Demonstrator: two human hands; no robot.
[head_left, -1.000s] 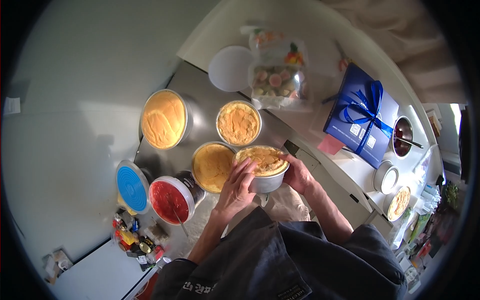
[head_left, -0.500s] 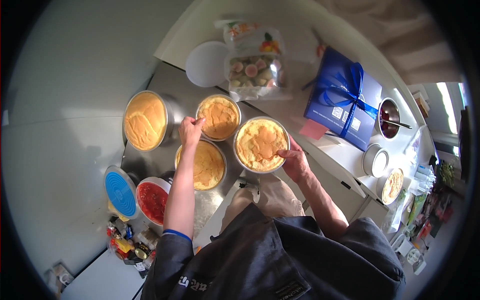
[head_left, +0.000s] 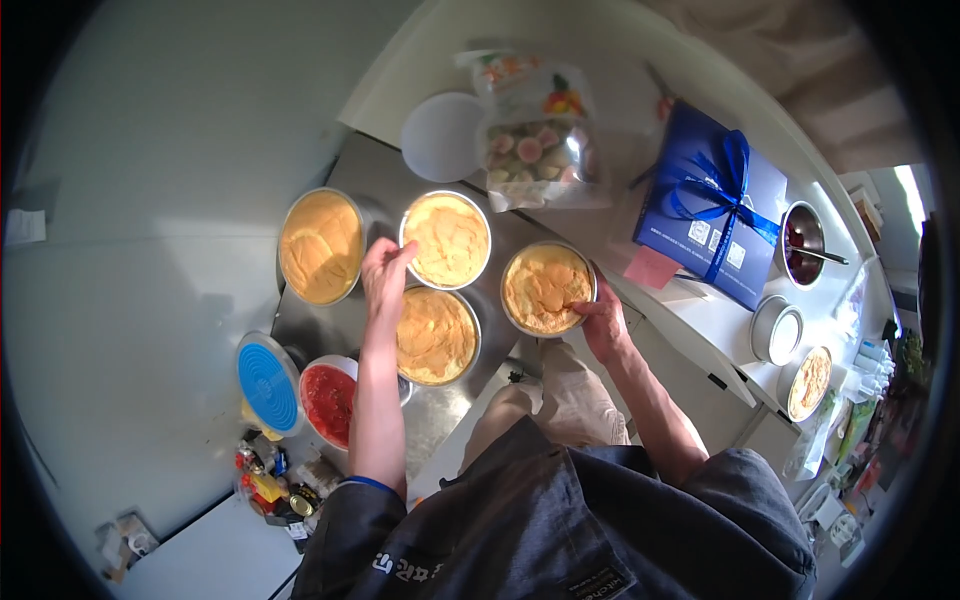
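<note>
My right hand grips the right side of a round metal cake pan with a golden, cracked sponge cake in it. The thumb lies over the rim and the other fingers are mostly hidden behind the pan. Farther left, my left hand is closed at the left rim of another cake pan, thumb on the edge; its paler sponge cake is brightly lit. Beside my left wrist is a third sponge cake in its pan, and a fourth, larger cake stands at the left.
A red-filled bowl and a blue round mat are at lower left. Beyond the pans lie a white disc and a dried-fruit bag. On the right counter are a blue ribboned box, a metal bowl and an empty-looking tin.
The view has shifted, so most things appear farther right. The cake at my left hand is now brighter, and the one in my right hand looks smaller and duller.
</note>
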